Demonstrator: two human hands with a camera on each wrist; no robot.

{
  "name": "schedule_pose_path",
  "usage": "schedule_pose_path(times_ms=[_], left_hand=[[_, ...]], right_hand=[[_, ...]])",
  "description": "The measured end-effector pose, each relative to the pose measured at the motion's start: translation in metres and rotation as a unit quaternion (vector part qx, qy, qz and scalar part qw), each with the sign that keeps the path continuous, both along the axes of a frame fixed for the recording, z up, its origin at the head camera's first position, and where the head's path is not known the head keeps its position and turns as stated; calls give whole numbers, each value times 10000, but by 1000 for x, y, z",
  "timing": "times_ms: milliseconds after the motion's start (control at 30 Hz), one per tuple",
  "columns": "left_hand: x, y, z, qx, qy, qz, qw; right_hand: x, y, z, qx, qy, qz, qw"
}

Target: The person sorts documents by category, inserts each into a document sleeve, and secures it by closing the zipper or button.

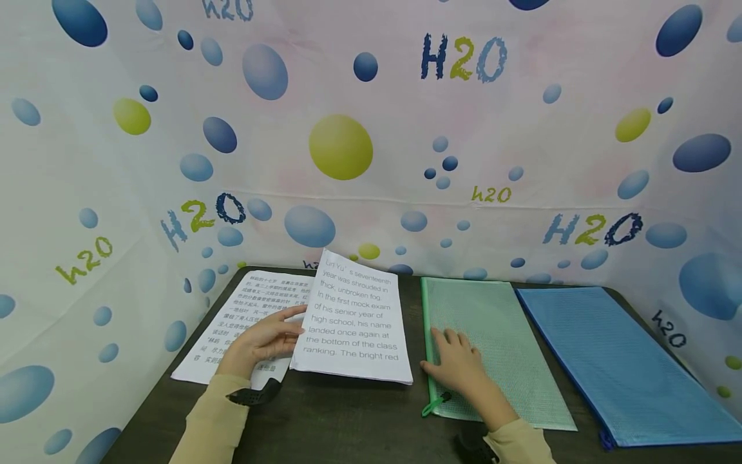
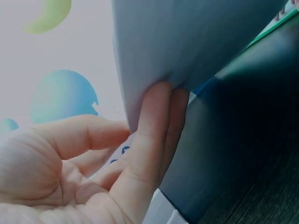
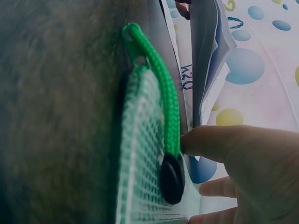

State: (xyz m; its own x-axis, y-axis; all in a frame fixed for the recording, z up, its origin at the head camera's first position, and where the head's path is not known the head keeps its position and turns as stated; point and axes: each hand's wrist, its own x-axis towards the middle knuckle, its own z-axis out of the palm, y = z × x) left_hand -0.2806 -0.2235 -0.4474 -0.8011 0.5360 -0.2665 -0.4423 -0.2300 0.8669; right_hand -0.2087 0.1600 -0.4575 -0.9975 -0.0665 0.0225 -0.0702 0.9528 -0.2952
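My left hand (image 1: 263, 341) grips a thin stack of sheets printed in English (image 1: 353, 322) by its left edge and holds it tilted up. In the left wrist view, fingers (image 2: 152, 126) press one face of the sheets (image 2: 173, 42) at the edge. Partly under that hand lie pages printed in Chinese (image 1: 232, 322). My right hand (image 1: 460, 367) rests near the left edge of a green mesh zip pouch (image 1: 504, 386), its fingers spread. A green cord pull with a black bead (image 3: 170, 177) hangs at the pouch's near corner, close to the right thumb.
A blue zip pouch (image 1: 632, 367) lies to the right of the green one. Everything lies on a dark table (image 1: 324, 425). Behind it and at the sides hangs a white curtain (image 1: 400, 109) with coloured dots and lettering.
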Motion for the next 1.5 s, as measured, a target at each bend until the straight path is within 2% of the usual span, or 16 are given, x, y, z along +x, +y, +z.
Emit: schedule_pose_path(times_ms=[300, 500, 667, 967, 1267, 1400, 1500], left_hand=[[0, 2, 1, 32, -3, -2, 10000], [-1, 2, 1, 15, -47, -39, 10000], [-1, 3, 3, -27, -78, -35, 10000], [1, 6, -1, -108, -158, 44, 9998], [2, 6, 0, -54, -36, -133, 9999], [3, 7, 2, 20, -88, -169, 9998], [2, 7, 3, 25, -105, -166, 9998]], right_hand=[[-2, 0, 4, -184, -114, -93, 9997], [-3, 1, 4, -444, -20, -80, 9990], [-5, 0, 3, -593, 70, -248, 9979], [-5, 1, -2, -253, 681, -73, 9973], [-3, 0, 2, -451, 869, -128, 9951], [-3, 0, 3, -450, 1247, -146, 9911], [-4, 1, 5, -230, 1546, -190, 9875]])
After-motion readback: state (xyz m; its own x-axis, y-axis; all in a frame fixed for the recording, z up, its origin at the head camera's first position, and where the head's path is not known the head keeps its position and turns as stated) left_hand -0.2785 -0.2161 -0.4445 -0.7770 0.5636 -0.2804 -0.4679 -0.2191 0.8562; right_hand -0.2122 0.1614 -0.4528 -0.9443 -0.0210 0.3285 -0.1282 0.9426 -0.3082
